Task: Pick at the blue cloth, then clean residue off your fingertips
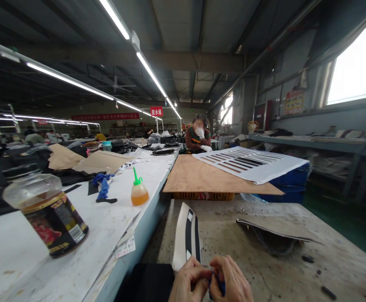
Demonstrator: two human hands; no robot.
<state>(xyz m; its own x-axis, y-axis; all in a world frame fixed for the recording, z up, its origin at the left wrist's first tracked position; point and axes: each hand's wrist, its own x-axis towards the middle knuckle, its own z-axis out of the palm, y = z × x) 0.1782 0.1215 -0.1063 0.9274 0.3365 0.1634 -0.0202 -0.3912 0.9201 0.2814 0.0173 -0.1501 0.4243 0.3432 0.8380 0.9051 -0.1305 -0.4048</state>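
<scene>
At the bottom middle, my left hand [189, 280] and my right hand [233, 280] meet fingertip to fingertip. A small dark blue piece of soft material [221, 286] shows between them, mostly covered by the fingers; its exact kind is hidden. My left thumb and fingers are closed in a pinch at its left side. Curled round it from the right are the fingers of my right hand. Just beyond my left hand lies a curved off-white panel [179, 235] with black stripes [189, 233] and small white patches, on the worn grey worktable [220, 230].
Left, a white-covered bench [113, 222] bears a labelled jar [57, 218], a green-tipped glue bottle [139, 193] and crumpled blue material [103, 184]. Ahead are a brown board [183, 176] and slotted white sheet [265, 167]; a person [198, 136] sits beyond. A dark-edged panel [277, 230] lies right.
</scene>
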